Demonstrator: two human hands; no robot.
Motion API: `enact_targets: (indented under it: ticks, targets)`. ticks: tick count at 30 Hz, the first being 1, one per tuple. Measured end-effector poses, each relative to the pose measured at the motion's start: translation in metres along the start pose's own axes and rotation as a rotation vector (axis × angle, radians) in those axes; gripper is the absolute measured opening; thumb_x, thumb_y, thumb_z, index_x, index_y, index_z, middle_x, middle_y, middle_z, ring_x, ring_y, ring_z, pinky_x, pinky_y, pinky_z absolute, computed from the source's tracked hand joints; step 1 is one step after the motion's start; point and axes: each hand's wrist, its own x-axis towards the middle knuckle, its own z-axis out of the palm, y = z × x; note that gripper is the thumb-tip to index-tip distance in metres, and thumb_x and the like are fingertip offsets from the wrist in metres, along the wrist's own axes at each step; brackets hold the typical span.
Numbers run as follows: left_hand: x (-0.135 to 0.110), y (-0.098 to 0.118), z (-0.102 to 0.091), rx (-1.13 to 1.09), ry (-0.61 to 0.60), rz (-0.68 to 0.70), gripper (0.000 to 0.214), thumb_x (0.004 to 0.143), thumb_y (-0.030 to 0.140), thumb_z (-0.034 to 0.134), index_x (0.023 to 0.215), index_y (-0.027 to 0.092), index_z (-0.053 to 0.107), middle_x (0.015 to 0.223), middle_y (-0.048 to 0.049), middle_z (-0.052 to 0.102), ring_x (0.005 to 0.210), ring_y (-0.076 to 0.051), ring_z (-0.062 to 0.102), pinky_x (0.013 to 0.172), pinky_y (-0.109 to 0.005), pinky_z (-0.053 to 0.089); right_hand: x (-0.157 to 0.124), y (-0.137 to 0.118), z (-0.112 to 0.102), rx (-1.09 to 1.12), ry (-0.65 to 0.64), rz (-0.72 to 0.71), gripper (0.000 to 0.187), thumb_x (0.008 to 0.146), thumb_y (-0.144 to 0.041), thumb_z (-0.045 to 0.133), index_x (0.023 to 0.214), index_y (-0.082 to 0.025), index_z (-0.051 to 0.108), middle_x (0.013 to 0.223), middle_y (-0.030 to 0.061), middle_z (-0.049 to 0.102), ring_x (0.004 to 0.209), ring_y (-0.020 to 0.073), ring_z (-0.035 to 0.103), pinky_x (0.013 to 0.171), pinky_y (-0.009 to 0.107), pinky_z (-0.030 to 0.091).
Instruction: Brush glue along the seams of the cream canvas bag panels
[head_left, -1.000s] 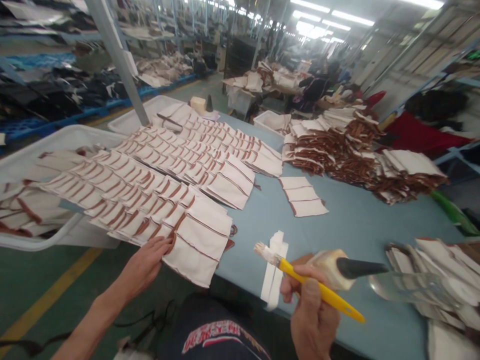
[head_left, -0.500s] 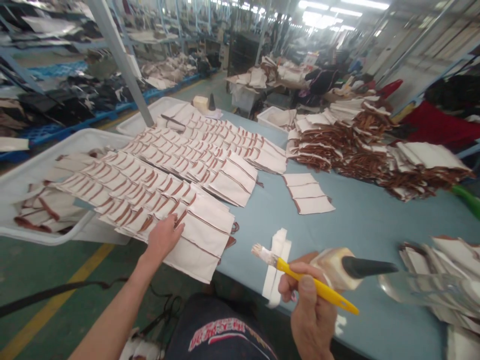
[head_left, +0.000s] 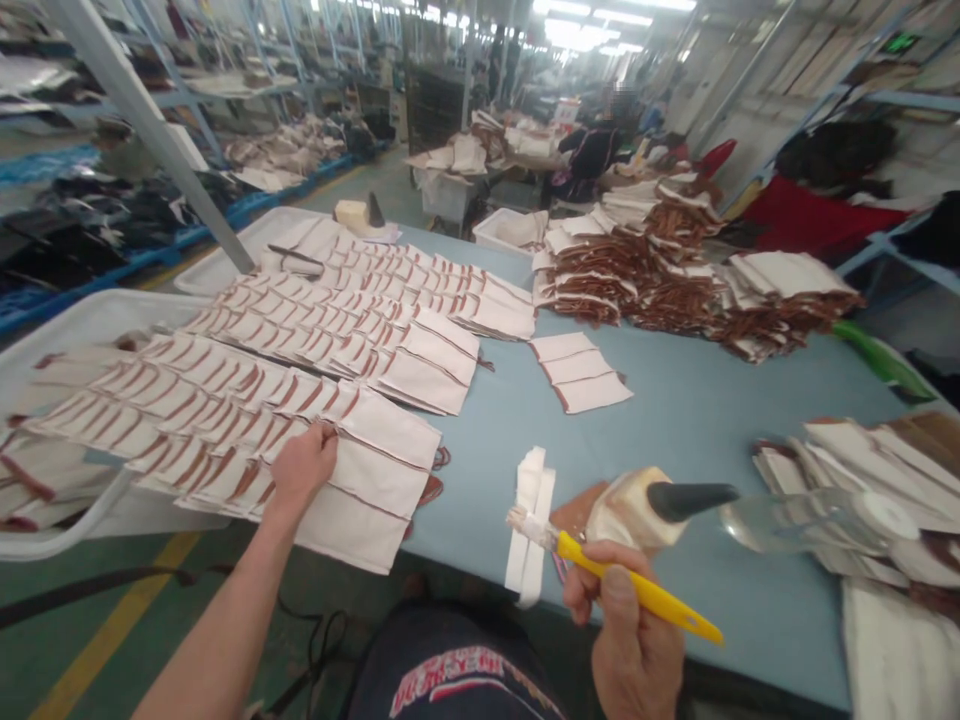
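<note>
My right hand (head_left: 626,615) grips a yellow-handled paintbrush (head_left: 637,590), its pale-coated bristles pointing left over some white strips (head_left: 531,520). The fingers of my left hand (head_left: 304,465) are pinched at the brown edge of a cream fabric panel (head_left: 360,480) in the nearest overlapping row. Beyond it, more cream panels (head_left: 360,335) with brown edges lie fanned out on the blue-grey table (head_left: 652,400). Just past the brush stands a cream container with a black cone-shaped top (head_left: 637,505).
A single panel (head_left: 581,372) lies mid-table. Stacked cream and brown pieces (head_left: 622,270) fill the back right. A clear bottle (head_left: 795,520) lies by more pieces at right. White bins (head_left: 45,545) stand at left near a metal post (head_left: 161,140). A person (head_left: 589,155) is in the background.
The view has turned to the right, so the table's contents sit further left. My left fingers have drawn together at the panel's edge. My right hand still holds the paintbrush.
</note>
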Motion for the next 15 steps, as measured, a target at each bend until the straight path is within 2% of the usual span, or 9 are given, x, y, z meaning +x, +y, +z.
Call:
enact_targets:
  ticks: [3, 6, 9, 10, 12, 15]
  targets:
    - [0.005, 0.001, -0.008, -0.024, 0.021, -0.019, 0.033, 0.107, 0.046, 0.067, 0.124, 0.018, 0.071, 0.116, -0.0083, 0.076, 0.103, -0.025, 0.074, 0.094, -0.047, 0.062, 0.002, 0.003, -0.005, 0.006, 0.011, -0.013, 0.030, 0.111, -0.050, 0.053, 0.106, -0.022, 0.065, 0.064, -0.0053, 0.062, 0.052, 0.0122, 0.055, 0.054, 0.025, 0.050]
    - [0.001, 0.004, -0.012, -0.052, 0.045, -0.009, 0.030, 0.108, 0.042, 0.061, 0.118, 0.017, 0.072, 0.112, -0.0089, 0.077, 0.102, -0.027, 0.075, 0.093, -0.048, 0.062, 0.003, 0.005, -0.009, 0.036, -0.011, -0.057, 0.030, 0.111, -0.048, 0.052, 0.105, -0.022, 0.065, 0.062, -0.0044, 0.064, 0.050, 0.0124, 0.056, 0.051, 0.024, 0.049]
    - [-0.015, 0.014, -0.012, -0.098, 0.167, 0.016, 0.040, 0.106, 0.039, 0.047, 0.127, 0.013, 0.067, 0.125, -0.0192, 0.075, 0.121, -0.042, 0.070, 0.103, -0.061, 0.058, 0.004, 0.007, -0.015, 0.066, -0.031, -0.049, 0.031, 0.113, -0.047, 0.048, 0.105, -0.022, 0.064, 0.062, -0.0029, 0.067, 0.050, 0.0125, 0.056, 0.050, 0.023, 0.048]
    - [-0.022, 0.020, -0.010, -0.122, 0.220, 0.032, 0.045, 0.104, 0.041, 0.044, 0.132, 0.013, 0.064, 0.133, -0.0209, 0.073, 0.131, -0.045, 0.065, 0.110, -0.064, 0.054, 0.004, 0.007, -0.018, 0.078, -0.039, -0.059, 0.031, 0.113, -0.046, 0.047, 0.105, -0.022, 0.064, 0.062, -0.0026, 0.068, 0.050, 0.0124, 0.057, 0.050, 0.023, 0.048]
    - [-0.035, 0.037, -0.003, -0.184, 0.281, 0.090, 0.051, 0.103, 0.047, 0.041, 0.140, 0.016, 0.058, 0.142, -0.0188, 0.070, 0.141, -0.044, 0.059, 0.119, -0.064, 0.048, 0.006, 0.007, -0.028, 0.099, -0.054, -0.109, 0.030, 0.114, -0.045, 0.046, 0.105, -0.022, 0.063, 0.061, -0.0028, 0.068, 0.049, 0.0123, 0.057, 0.049, 0.022, 0.047]
    - [-0.053, 0.077, 0.016, -0.270, 0.255, 0.216, 0.053, 0.102, 0.049, 0.042, 0.139, 0.016, 0.059, 0.139, -0.0180, 0.073, 0.138, -0.040, 0.064, 0.120, -0.057, 0.050, 0.011, 0.000, -0.049, 0.115, 0.006, -0.090, 0.032, 0.113, -0.048, 0.047, 0.104, -0.022, 0.063, 0.061, -0.0029, 0.067, 0.050, 0.0125, 0.057, 0.050, 0.023, 0.048]
